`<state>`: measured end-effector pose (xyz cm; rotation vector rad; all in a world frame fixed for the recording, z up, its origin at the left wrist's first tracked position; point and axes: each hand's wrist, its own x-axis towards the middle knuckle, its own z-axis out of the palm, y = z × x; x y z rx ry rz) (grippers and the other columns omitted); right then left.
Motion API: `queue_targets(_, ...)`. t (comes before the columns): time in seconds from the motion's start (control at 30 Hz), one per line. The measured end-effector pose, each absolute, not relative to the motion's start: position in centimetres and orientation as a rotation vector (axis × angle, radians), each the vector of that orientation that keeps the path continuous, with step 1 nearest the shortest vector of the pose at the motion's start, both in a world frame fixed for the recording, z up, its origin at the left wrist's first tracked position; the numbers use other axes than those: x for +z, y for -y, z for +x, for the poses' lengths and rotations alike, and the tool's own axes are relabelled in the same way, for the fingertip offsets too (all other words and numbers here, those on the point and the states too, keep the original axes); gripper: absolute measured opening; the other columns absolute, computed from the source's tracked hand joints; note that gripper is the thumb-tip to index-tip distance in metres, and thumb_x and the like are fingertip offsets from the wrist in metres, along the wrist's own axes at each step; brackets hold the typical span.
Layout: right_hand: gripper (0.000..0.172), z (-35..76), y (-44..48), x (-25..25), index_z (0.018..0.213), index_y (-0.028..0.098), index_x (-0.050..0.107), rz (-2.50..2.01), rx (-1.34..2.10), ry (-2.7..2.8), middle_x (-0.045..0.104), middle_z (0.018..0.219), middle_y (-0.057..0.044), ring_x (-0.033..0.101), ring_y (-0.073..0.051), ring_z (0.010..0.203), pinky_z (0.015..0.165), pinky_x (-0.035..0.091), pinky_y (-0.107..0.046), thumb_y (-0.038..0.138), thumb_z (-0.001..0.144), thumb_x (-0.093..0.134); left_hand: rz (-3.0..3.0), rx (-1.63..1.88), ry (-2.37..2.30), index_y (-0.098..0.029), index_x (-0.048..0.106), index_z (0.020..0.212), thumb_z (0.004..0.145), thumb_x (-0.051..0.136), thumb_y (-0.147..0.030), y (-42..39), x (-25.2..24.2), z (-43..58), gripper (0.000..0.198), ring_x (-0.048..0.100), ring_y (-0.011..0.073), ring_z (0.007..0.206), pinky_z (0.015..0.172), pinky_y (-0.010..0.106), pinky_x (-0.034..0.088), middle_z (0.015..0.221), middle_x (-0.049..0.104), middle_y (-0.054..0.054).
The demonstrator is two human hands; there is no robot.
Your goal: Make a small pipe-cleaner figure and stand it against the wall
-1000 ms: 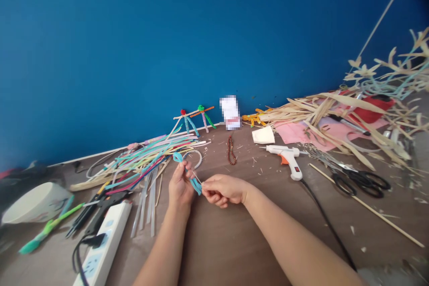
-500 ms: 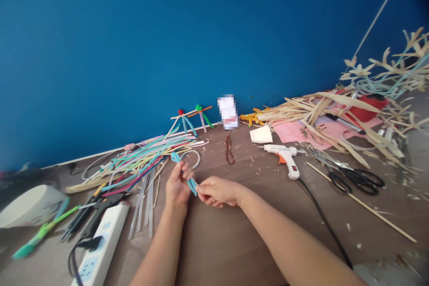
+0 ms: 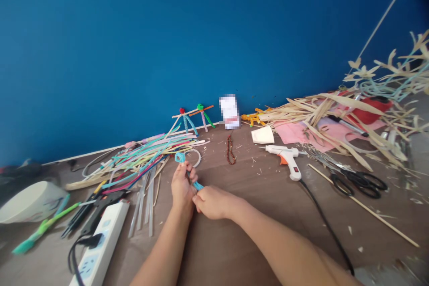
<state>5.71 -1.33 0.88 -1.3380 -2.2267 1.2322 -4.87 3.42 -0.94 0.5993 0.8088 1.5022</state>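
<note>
Left hand [image 3: 182,187]: grip closed around blue pipe cleaner [image 3: 180,157]. Right hand [image 3: 214,202]: narrow pinch on its lower end. Coloured strips [image 3: 144,161] beside, on worktop [image 3: 214,165].

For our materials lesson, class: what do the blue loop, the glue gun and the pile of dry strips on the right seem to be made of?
The blue loop looks like a bendable plastic or fibre-covered strip: matte and tightly bent, though it is too small to tell which. The glue gun looks like moulded plastic, smooth with a slight shine. The dry strips look like dried leaf, matte tan, curling and splitting.
</note>
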Motion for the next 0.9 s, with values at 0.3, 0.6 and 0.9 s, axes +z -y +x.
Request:
queue_targets(0.3,0.029,4.7,2.2,1.2,0.063,0.015,0.057,-1.372,1.219,2.192,0.06,0.067,-0.008,0.054,-0.016,0.062,0.057,0.037,-0.025,0.022,0.08,0.035,0.608,1.496,-0.797,-0.015,0.047,0.07,0.067,0.059,-0.019,-3.3,-0.9,-4.8,0.013,0.029,-0.0001,0.033,0.03,0.011,0.021,0.053,0.039,-0.007)
queue_targets(0.6,0.029,3.7,1.8,-0.2,0.056,0.015,0.048,-1.308,1.585,1.842,0.042,0.047,0.003,0.037,-0.007,0.041,0.046,0.029,-0.02,0.018,0.081,0.035,0.557,1.498,-0.689,-0.015,0.045,0.069,0.068,0.06,-0.018,-3.4,-0.7,-5.3,0.015,0.027,-0.0005,0.033,0.029,0.011,0.02,0.051,0.035,-0.008)
queue_targets(0.9,0.029,4.2,2.1,0.4,0.051,0.015,0.047,-1.252,1.355,1.99,0.044,0.046,0.003,0.038,-0.007,0.043,0.05,0.03,-0.021,0.016,0.078,0.035,0.588,1.49,-0.706,-0.015,0.047,0.069,0.067,0.061,-0.02,-3.4,-0.8,-5.2,0.016,0.027,-0.0002,0.033,0.03,0.011,0.02,0.051,0.035,-0.008)
